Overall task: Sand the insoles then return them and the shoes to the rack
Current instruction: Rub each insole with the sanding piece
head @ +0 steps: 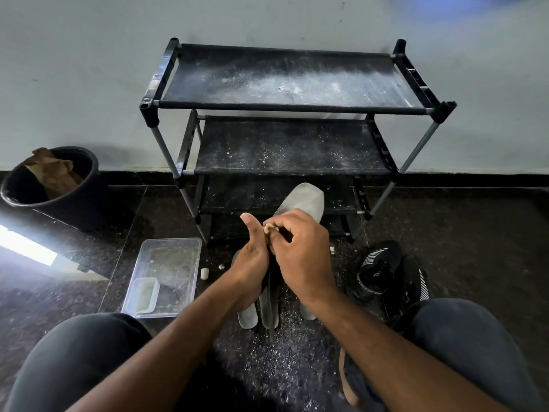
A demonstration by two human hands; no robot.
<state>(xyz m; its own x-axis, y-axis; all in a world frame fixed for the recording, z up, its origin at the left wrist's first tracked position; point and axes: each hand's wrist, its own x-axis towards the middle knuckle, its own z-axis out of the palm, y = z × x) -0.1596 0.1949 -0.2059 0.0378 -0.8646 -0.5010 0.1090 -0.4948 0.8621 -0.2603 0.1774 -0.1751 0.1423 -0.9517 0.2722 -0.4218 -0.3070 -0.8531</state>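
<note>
— What have your hands got?

— My left hand point(251, 260) grips the grey insole point(306, 199) from the side, thumb up, toe end raised toward the rack point(285, 114). My right hand point(300, 251) pinches a small pale scrap point(269, 228) against it.

— And the rest?

— More insoles point(258, 312) lie on the dusty floor point(463, 221) under my wrists; black shoes point(389, 272) just right of them, a plastic tray point(166, 272) to the left.
</note>
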